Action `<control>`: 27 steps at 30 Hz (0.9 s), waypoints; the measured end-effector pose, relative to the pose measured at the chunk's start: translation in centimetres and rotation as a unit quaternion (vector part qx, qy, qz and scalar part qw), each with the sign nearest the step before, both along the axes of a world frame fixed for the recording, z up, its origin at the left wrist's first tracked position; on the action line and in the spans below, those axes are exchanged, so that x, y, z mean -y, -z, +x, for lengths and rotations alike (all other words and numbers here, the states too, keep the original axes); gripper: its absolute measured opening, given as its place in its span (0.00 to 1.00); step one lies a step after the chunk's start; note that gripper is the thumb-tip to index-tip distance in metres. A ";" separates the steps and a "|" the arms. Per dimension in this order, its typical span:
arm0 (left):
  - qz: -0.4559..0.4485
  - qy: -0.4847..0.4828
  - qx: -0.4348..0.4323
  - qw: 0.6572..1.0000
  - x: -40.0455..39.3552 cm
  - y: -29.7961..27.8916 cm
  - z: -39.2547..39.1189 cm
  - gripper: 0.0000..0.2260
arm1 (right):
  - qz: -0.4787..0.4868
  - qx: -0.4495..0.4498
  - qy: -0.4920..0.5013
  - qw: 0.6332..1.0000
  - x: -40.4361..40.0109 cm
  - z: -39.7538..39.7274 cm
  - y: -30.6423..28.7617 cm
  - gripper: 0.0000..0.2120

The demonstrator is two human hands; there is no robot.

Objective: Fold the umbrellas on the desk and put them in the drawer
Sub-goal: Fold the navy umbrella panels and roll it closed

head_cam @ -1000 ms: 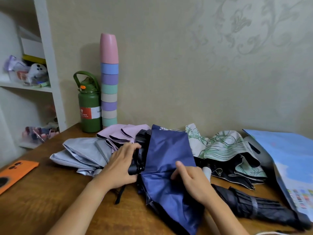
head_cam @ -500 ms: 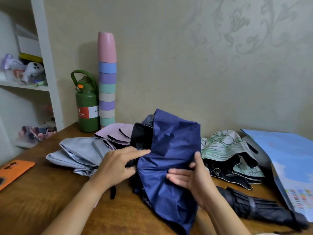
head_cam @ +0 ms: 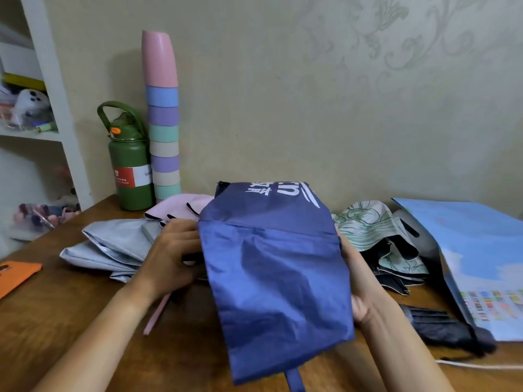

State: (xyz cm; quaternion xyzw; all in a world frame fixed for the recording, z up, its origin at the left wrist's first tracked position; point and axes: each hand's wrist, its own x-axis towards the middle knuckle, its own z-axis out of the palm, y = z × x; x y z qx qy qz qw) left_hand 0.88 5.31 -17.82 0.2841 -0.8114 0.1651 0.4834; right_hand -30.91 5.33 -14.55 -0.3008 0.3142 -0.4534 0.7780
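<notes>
Fingers of left hand (head_cam: 172, 258) and right hand (head_cam: 358, 281) grip blue umbrella (head_cam: 277, 278) | glossy, creased nylon

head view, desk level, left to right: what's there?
orange phone → grey umbrella → left hand → blue umbrella → right hand → floral umbrella → blue paper bag

Green bottle (head_cam: 130, 176) beside stacked cups (head_cam: 163, 117).
</notes>
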 end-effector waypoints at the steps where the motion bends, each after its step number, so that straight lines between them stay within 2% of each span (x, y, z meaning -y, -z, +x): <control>1: -0.002 0.000 0.005 1.000 0.2 0.2 0.1 0.03 | -0.004 0.005 -0.029 1.000 0.1 -0.3 -0.1 0.32; 3: -0.020 -0.028 0.023 0.999 0.6 0.7 0.0 0.08 | -0.001 -0.003 -0.042 0.999 0.3 -0.7 0.1 0.35; 5: -0.022 -0.052 0.048 0.997 0.9 1.5 -0.2 0.09 | -0.003 -0.001 -0.041 0.999 0.9 -0.3 0.4 0.28; 8: 0.046 -0.101 0.065 0.992 1.7 3.0 -0.3 0.14 | -0.001 -0.025 -0.043 0.999 1.7 0.5 2.2 0.15; 9: 0.081 -0.116 0.069 0.988 1.9 3.6 -0.4 0.16 | 0.001 -0.042 -0.033 0.999 1.6 1.1 2.3 0.15; 11: 0.142 -0.123 0.054 0.981 2.3 4.6 -0.3 0.19 | 0.010 -0.068 -0.006 0.998 2.2 1.6 3.6 0.26; 12: 0.172 -0.112 0.027 0.978 2.4 4.7 -0.4 0.19 | 0.011 -0.075 0.007 0.997 2.4 1.8 4.1 0.29; 14: 0.219 -0.097 -0.073 0.968 1.9 4.3 -0.7 0.17 | -0.003 -0.088 0.036 0.995 2.4 2.1 4.5 0.30; 17: 0.173 -0.130 -0.245 0.945 0.8 2.4 -1.2 0.13 | -0.048 -0.117 0.050 0.991 2.1 1.8 4.1 0.22; 18: 0.151 -0.127 -0.268 0.943 0.2 1.7 -1.6 0.11 | -0.069 -0.133 0.047 0.988 2.0 1.6 3.8 0.19; 20: 0.148 -0.094 -0.213 0.961 -0.7 0.9 -2.5 0.13 | -0.125 -0.198 0.045 0.971 1.9 1.0 3.2 0.17; 23: 0.179 -0.109 -0.074 0.975 -0.6 2.3 -4.4 0.24 | -0.212 -0.273 0.020 0.938 1.4 0.5 1.9 0.17; 27: 0.220 -0.136 -0.052 0.965 0.0 4.2 -5.8 0.25 | -0.276 -0.310 -0.028 0.909 0.9 -0.7 0.9 0.17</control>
